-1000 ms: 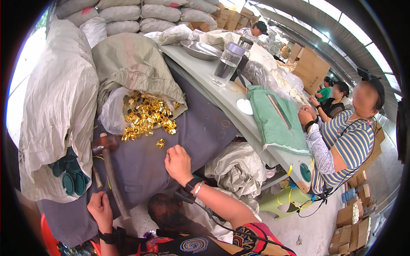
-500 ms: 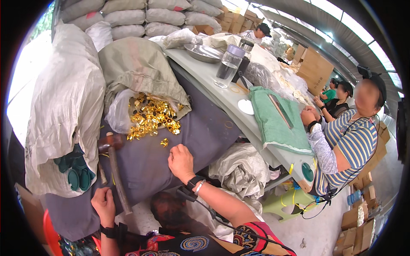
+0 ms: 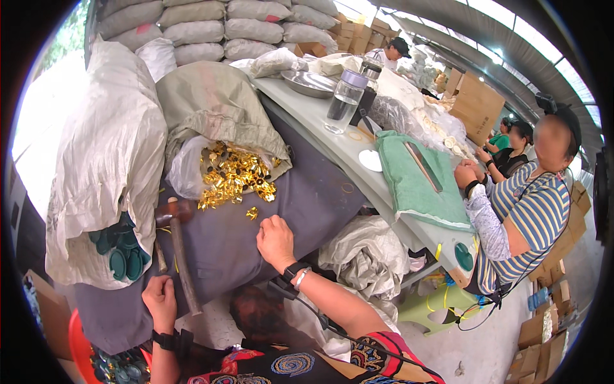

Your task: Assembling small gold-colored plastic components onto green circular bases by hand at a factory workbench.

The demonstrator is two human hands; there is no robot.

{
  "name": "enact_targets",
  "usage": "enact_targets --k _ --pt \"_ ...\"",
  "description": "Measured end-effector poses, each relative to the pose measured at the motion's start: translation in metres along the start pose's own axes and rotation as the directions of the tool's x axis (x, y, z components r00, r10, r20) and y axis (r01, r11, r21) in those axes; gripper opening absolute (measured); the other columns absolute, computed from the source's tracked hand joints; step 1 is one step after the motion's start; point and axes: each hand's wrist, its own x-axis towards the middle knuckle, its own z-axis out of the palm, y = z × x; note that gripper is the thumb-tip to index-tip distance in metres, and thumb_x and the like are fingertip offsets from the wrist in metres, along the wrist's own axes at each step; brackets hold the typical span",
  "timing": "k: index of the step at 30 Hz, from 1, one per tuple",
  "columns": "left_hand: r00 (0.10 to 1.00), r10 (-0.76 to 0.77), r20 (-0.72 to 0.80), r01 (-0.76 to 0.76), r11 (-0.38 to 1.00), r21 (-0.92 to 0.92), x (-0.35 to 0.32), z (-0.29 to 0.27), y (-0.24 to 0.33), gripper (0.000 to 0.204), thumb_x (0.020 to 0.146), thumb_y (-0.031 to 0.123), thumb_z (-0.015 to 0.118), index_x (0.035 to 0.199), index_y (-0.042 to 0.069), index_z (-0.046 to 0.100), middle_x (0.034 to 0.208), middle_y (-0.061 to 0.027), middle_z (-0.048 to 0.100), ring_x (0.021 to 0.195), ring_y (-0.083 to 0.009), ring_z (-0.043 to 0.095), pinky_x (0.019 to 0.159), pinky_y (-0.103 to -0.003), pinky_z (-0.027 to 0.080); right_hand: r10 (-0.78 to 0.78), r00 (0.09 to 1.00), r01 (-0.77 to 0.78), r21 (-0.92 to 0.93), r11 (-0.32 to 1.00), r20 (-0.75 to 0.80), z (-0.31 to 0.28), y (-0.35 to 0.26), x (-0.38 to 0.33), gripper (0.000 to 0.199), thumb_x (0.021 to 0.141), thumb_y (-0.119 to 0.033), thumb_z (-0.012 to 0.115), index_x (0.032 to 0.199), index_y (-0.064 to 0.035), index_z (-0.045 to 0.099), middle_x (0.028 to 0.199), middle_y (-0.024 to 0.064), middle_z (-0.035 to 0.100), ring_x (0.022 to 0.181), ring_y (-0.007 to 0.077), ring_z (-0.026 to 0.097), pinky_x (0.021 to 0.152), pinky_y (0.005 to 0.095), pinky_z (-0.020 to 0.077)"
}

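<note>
My left hand (image 3: 160,301) rests loosely curled at the near edge of a table covered with dark grey cloth (image 3: 307,185). Nothing shows in its fingers. Close by lies a mallet (image 3: 181,269) with a brown head and wooden handle. My right hand (image 3: 276,243) lies on the cloth with its fingers bent in, also with nothing visible in them. Just beyond it sits a small gold piece (image 3: 252,213), apart from the fingertips. Behind that, a heap of shiny gold pieces (image 3: 233,179) spills from a plastic bag inside an open woven sack (image 3: 220,96).
At the left a white woven sack (image 3: 105,147) holds dark green round pieces (image 3: 121,249). A red tub (image 3: 82,339) stands below. To the right, a long table bears a water bottle (image 3: 345,102) and a green cushion (image 3: 419,179); a person in a striped shirt (image 3: 518,205) sits there.
The whole view has shifted slightly, so everything appears a little farther right. Both hands stay in nearly the same places and poses.
</note>
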Motion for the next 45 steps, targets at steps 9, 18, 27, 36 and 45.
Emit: enact_targets --k 9,18,27,36,45 --pt "1.000 -0.013 0.020 0.013 1.000 -0.009 -0.001 0.002 -0.001 0.001 0.077 -0.003 0.059 0.077 -0.002 0.059 0.067 -0.0138 0.055 0.057 -0.0256 0.054 0.054 -0.032 0.041 0.003 1.000 -0.003 -0.002 1.000 -0.026 -0.002 0.005 -0.002 0.009 0.072 -0.008 0.060 0.077 -0.0046 0.053 0.081 0.0108 0.050 0.080 0.0297 0.054 0.069 0.0411 0.0464" --pt "0.975 -0.197 0.100 0.203 0.977 -0.058 0.018 -0.062 0.016 0.007 0.079 0.002 0.059 0.075 -0.003 0.061 0.062 -0.0079 0.056 0.058 -0.0108 0.050 0.053 -0.026 0.039 -0.058 0.998 0.057 0.015 0.998 0.017 0.009 -0.014 0.003 0.007 0.073 -0.012 0.058 0.076 -0.0056 0.057 0.081 0.0112 0.053 0.081 0.0309 0.054 0.070 0.0427 0.0461" --pt "0.734 0.671 -0.104 -0.655 0.660 -0.368 0.178 -0.055 0.242 0.041 0.074 0.005 0.058 0.115 0.001 0.055 0.064 -0.0186 0.057 0.055 -0.0303 0.059 0.054 -0.040 0.047 -0.051 0.999 0.051 -0.030 0.998 0.002 -0.001 0.004 0.001 0.008 0.073 -0.011 0.057 0.079 -0.0062 0.058 0.082 0.0120 0.053 0.082 0.0324 0.053 0.072 0.0446 0.0452" --pt "0.666 0.744 0.042 -0.591 0.561 -0.579 0.171 -0.090 0.252 0.069 0.080 0.015 0.060 0.137 -0.007 0.029 0.108 -0.0083 0.052 0.092 -0.0133 0.054 0.079 -0.026 0.044 0.001 1.000 -0.001 -0.030 1.000 -0.002 0.002 0.009 -0.003 0.007 0.074 -0.009 0.059 0.079 -0.0049 0.055 0.084 0.0111 0.052 0.083 0.0303 0.054 0.072 0.0421 0.0458" --pt "0.661 0.750 0.029 -0.621 0.568 -0.539 0.162 -0.106 0.249 0.069 0.080 0.019 0.061 0.136 -0.007 0.031 0.110 -0.0096 0.051 0.093 -0.0157 0.055 0.076 -0.026 0.045 -0.006 0.999 0.005 -0.015 1.000 -0.033 0.002 0.002 -0.001 0.005 0.075 -0.008 0.059 0.079 -0.0059 0.056 0.082 0.0097 0.052 0.081 0.0294 0.055 0.069 0.0421 0.0461"
